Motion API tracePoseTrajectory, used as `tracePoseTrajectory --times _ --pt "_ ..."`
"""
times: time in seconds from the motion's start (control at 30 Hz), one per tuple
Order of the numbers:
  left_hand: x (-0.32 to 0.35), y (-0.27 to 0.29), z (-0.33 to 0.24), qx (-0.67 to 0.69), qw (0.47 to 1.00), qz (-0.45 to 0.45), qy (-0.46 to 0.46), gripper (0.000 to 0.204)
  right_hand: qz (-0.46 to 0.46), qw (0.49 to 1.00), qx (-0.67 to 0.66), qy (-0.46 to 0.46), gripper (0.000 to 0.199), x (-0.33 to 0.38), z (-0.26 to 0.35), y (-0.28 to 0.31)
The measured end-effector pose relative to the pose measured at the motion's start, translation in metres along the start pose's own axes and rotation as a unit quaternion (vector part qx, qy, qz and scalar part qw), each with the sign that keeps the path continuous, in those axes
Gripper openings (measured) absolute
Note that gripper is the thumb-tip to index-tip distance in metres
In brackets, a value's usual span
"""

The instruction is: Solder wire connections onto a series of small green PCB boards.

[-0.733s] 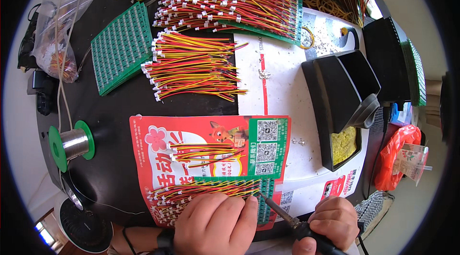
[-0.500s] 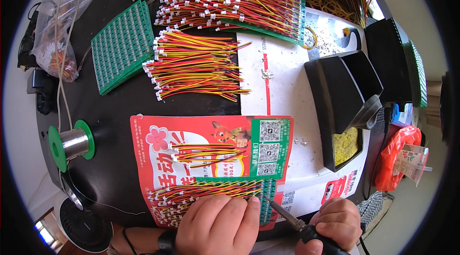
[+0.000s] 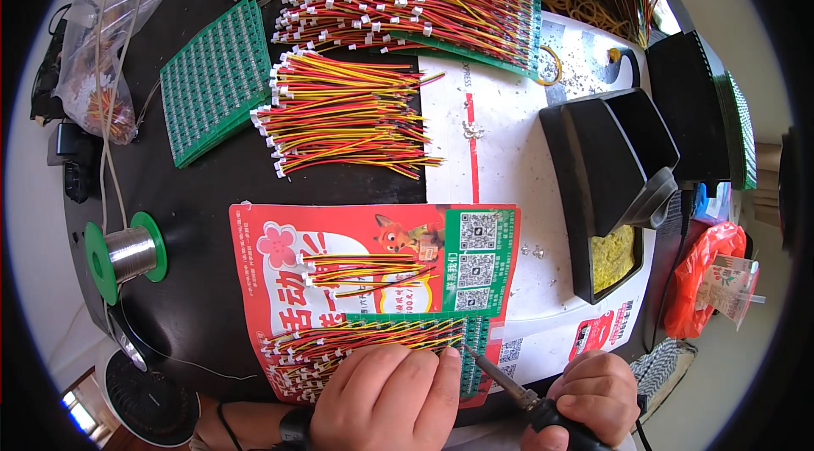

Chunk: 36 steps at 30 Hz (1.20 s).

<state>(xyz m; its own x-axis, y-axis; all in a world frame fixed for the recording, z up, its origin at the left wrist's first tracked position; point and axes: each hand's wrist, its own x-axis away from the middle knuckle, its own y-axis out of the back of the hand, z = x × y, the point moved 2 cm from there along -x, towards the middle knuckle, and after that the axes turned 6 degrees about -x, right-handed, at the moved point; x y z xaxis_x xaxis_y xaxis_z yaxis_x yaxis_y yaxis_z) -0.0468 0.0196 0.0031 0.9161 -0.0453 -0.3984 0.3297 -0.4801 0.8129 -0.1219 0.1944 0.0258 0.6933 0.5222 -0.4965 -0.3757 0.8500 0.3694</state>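
Observation:
My right hand (image 3: 598,396) is closed around the dark handle of a soldering iron (image 3: 515,392). The iron's tip points left and meets the edge of a green circuit board (image 3: 475,358), beside my left fingertips. Rows of red, yellow and black wires (image 3: 365,336) with white connectors lie across that board. My left hand (image 3: 386,396) rests over the wires with fingers curled together; what the fingertips pinch is hidden. Under the board is a red printed sheet (image 3: 254,281), with a few loose wires (image 3: 369,271) on it just beyond the board.
Beyond the sheet lies a pile of loose wires (image 3: 348,116). Stacked bare boards (image 3: 216,82) and wired boards (image 3: 415,6) are farther back. A solder spool (image 3: 131,253) stands left; a black iron stand (image 3: 585,171) with yellow sponge (image 3: 612,260) stands right, near a red bag (image 3: 691,286).
The iron's tip has shifted slightly left and up, toward my left fingertips. Both hands otherwise stay almost where they were.

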Motion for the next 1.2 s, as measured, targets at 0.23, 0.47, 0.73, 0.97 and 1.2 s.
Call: tracePoseTrajectory --times 0.23,0.47,0.73,0.97,1.2 --pt "0.000 -0.002 0.000 0.013 1.000 0.004 0.010 0.016 -0.031 0.999 0.019 -0.001 0.029 0.003 -0.001 0.000" --pt "0.002 0.007 0.000 0.047 0.988 0.081 0.124 0.018 -0.027 1.000 0.015 -0.003 0.028 0.001 0.000 0.000" --pt "-0.004 0.008 -0.003 0.071 0.989 0.042 0.122 0.017 -0.010 1.000 0.015 -0.015 0.026 0.000 0.002 0.000" --pt "-0.003 0.008 -0.002 0.070 0.988 0.039 0.129 0.017 0.001 1.000 0.015 -0.018 0.025 -0.001 0.001 0.000" --pt "-0.001 0.004 0.001 0.068 0.988 0.044 0.132 0.017 0.008 1.000 0.015 -0.017 0.025 -0.002 0.001 0.000"
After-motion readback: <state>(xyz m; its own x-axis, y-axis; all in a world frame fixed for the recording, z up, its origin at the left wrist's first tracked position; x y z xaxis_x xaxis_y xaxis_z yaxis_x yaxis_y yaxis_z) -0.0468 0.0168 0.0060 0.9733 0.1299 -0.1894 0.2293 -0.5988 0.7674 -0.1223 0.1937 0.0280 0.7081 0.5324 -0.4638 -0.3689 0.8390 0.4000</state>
